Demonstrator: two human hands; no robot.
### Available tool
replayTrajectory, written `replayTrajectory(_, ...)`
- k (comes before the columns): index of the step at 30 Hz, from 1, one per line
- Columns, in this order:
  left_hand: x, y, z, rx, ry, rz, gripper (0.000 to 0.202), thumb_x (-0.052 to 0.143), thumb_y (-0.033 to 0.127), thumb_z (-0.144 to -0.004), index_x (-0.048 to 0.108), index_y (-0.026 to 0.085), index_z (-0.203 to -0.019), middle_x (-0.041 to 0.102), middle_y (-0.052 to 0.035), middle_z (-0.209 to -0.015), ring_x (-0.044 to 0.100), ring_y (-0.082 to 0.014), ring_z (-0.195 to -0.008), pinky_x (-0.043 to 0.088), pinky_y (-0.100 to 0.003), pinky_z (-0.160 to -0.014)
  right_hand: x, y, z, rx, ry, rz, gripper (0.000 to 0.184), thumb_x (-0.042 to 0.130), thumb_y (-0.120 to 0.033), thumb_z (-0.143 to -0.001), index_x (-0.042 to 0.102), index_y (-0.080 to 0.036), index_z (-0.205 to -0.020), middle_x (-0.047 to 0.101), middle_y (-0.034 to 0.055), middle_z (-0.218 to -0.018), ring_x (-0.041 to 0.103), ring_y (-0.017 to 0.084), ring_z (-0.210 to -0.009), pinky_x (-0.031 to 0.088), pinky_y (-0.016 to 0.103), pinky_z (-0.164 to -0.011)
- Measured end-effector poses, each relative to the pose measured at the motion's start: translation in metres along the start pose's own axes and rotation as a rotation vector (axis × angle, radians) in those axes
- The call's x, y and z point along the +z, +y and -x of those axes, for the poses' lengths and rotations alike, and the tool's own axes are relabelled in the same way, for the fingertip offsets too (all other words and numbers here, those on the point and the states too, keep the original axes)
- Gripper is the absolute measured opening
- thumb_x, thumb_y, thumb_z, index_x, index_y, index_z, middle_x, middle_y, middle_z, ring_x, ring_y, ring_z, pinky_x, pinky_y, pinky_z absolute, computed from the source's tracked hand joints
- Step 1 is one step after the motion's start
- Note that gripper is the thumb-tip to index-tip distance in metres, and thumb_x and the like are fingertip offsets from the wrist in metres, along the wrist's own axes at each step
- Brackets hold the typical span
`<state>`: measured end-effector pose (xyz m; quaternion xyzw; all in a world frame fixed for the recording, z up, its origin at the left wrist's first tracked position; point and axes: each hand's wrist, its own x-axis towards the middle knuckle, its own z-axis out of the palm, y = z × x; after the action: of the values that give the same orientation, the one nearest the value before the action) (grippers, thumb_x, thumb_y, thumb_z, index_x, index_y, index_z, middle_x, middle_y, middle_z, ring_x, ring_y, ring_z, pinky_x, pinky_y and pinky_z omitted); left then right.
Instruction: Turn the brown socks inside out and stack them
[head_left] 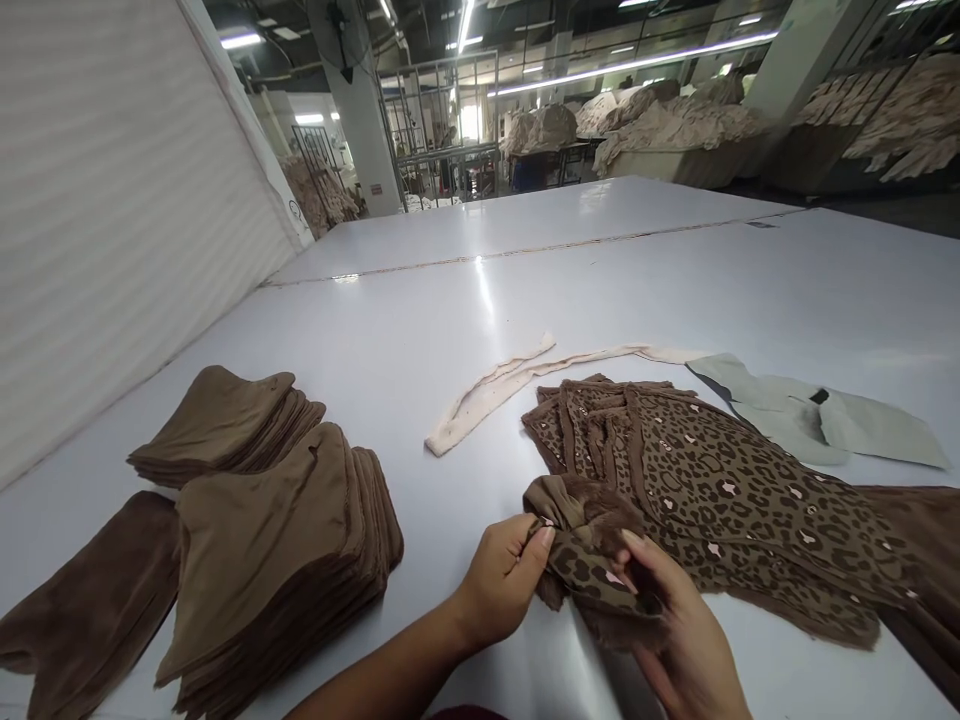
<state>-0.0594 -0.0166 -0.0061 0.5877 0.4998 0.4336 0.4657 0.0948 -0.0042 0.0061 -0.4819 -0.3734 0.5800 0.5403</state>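
Note:
My left hand pinches the bunched near end of a brown leopard-print fabric piece between thumb and fingers. My right hand grips the same bunched piece from the right, fingers curled into its folds. That piece belongs to a spread pile of leopard-print cut pieces lying just beyond both hands on the white table.
Two stacks of plain brown cut pieces sit at the left, with a darker brown piece nearer the edge. A cream fabric strip and pale grey-green pieces lie beyond. A ribbed white wall runs along the left. Fabric heaps fill the background.

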Motion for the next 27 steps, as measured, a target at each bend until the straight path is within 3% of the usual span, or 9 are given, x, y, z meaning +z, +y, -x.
replayTrajectory(2, -0.009, 0.002, -0.001, 0.002, -0.013, -0.07, 0.037, 0.033, 0.042, -0.093, 0.038, 0.018, -0.065, 0.044, 0.0016, -0.06, 0.042, -0.0101, -0.056, 0.036, -0.023, -0.056, -0.008, -0.006, 0.0, -0.121, -0.001, 0.305, 0.02, 0.065, -0.037, -0.074, 0.059, -0.019, -0.067, 0.056, 0.0014, -0.064, 0.052, 0.016, -0.055, 0.042, 0.023, -0.044)
replayTrajectory(4, -0.018, 0.006, -0.003, 0.032, -0.026, -0.194, 0.035, 0.035, 0.037, -0.092, 0.039, 0.018, -0.064, 0.046, 0.0013, -0.06, 0.043, -0.0102, -0.055, 0.036, -0.023, -0.055, -0.017, -0.014, 0.001, -0.43, -0.015, 0.668, 0.018, 0.062, -0.035, -0.078, 0.06, -0.022, -0.091, 0.059, 0.0053, -0.086, 0.056, 0.02, -0.075, 0.047, 0.025, -0.056)
replayTrajectory(6, -0.023, 0.013, -0.004, 0.091, -0.048, -0.294, 0.032, 0.038, 0.032, -0.091, 0.038, 0.018, -0.063, 0.045, 0.0015, -0.061, 0.042, -0.0102, -0.055, 0.035, -0.023, -0.054, -0.023, -0.022, 0.0, -0.753, -0.141, 0.935, 0.03, 0.06, -0.032, -0.08, 0.056, -0.025, -0.109, 0.058, 0.0071, -0.103, 0.055, 0.023, -0.09, 0.047, 0.031, -0.073)
replayTrajectory(8, -0.025, 0.019, -0.006, 0.143, -0.096, -0.326, 0.029, 0.038, 0.027, -0.09, 0.037, 0.018, -0.063, 0.044, 0.0019, -0.061, 0.04, -0.0102, -0.056, 0.034, -0.023, -0.054, -0.025, -0.026, -0.004, -0.9, -0.332, 1.088, 0.031, 0.06, -0.031, -0.081, 0.056, -0.025, -0.111, 0.06, 0.0073, -0.103, 0.057, 0.023, -0.092, 0.046, 0.034, -0.078)
replayTrajectory(11, -0.025, 0.023, -0.01, 0.189, -0.159, -0.302, 0.027, 0.039, 0.024, -0.089, 0.035, 0.018, -0.063, 0.043, 0.0019, -0.063, 0.039, -0.0104, -0.059, 0.035, -0.023, -0.057, -0.019, -0.025, -0.01, -0.829, -0.483, 1.14, 0.006, 0.056, -0.029, -0.085, 0.057, -0.023, -0.086, 0.059, 0.0038, -0.081, 0.057, 0.018, -0.073, 0.046, 0.028, -0.062)
replayTrajectory(13, -0.024, 0.024, -0.011, 0.178, -0.159, -0.301, 0.026, 0.039, 0.024, -0.089, 0.035, 0.019, -0.064, 0.043, 0.0022, -0.063, 0.039, -0.0105, -0.059, 0.035, -0.023, -0.056, -0.015, -0.021, -0.01, -0.739, -0.56, 1.087, 0.015, 0.048, -0.023, -0.09, 0.051, -0.022, -0.075, 0.054, 0.0015, -0.072, 0.054, 0.016, -0.067, 0.044, 0.027, -0.059)
replayTrajectory(18, -0.021, 0.035, 0.0, 0.287, 0.18, -0.52, 0.011, 0.046, 0.023, -0.086, 0.044, 0.018, -0.076, 0.047, -0.0001, -0.071, 0.043, -0.0126, -0.063, 0.034, -0.024, -0.056, -0.013, -0.011, -0.002, -0.756, -0.494, 0.914, 0.02, 0.044, -0.016, -0.09, 0.045, -0.022, -0.071, 0.048, 0.0001, -0.067, 0.047, 0.015, -0.064, 0.04, 0.027, -0.059)
replayTrajectory(21, -0.016, 0.042, 0.005, 0.38, 0.061, -0.666, 0.012, 0.048, 0.026, -0.085, 0.047, 0.019, -0.076, 0.051, -0.0001, -0.072, 0.046, -0.0136, -0.065, 0.034, -0.026, -0.058, -0.013, -0.007, 0.003, -0.757, -0.439, 0.799, 0.014, 0.045, -0.015, -0.089, 0.05, -0.022, -0.078, 0.052, 0.0013, -0.072, 0.049, 0.016, -0.069, 0.041, 0.028, -0.063)
replayTrajectory(27, -0.007, 0.036, -0.002, 0.21, -0.12, -0.46, 0.016, 0.047, 0.024, -0.085, 0.044, 0.019, -0.07, 0.048, 0.0028, -0.066, 0.041, -0.0103, -0.058, 0.032, -0.023, -0.053, -0.002, -0.006, 0.015, -0.466, -0.225, 0.517, 0.02, 0.046, -0.027, -0.09, 0.054, -0.023, -0.072, 0.05, -0.0004, -0.069, 0.05, 0.015, -0.065, 0.041, 0.024, -0.06)
